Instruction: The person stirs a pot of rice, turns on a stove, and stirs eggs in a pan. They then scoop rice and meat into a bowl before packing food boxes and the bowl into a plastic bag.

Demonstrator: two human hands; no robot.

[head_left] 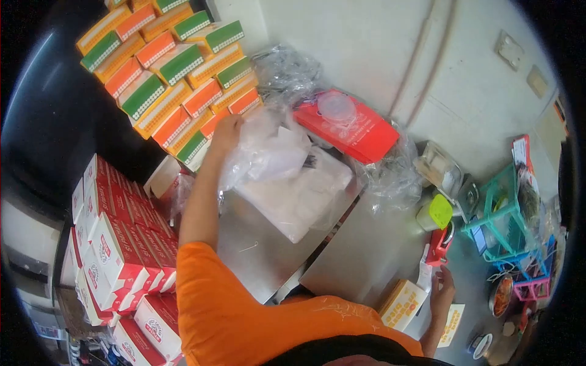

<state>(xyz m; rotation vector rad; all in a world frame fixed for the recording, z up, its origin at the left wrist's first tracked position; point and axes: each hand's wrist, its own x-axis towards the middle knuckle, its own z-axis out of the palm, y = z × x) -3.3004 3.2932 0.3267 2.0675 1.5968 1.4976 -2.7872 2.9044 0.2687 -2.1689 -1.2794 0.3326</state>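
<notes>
My left hand (227,132) reaches far forward, its fingers curled at the edge of a crumpled clear plastic bag (268,143), right beside the stacked boxes. The bag lies over a flat pack of white, filmy plastic (293,207). Off to the right, my right hand (442,291) is low over the metal table, fingers apart. Just ahead of its fingertips sits a red tape dispenser (437,247), with a white strip (424,268) beside it. A yellow-and-white printed box (403,305) stands left of this hand, and a similar printed piece (450,325) lies to its right.
Orange, green and yellow boxes (177,73) are piled high at back left. Red-and-white boxes (122,250) fill the left side. Against the wall rests a red packet (351,125) with a clear lid on it. A lime-topped container (436,212) and teal basket (500,222) stand right.
</notes>
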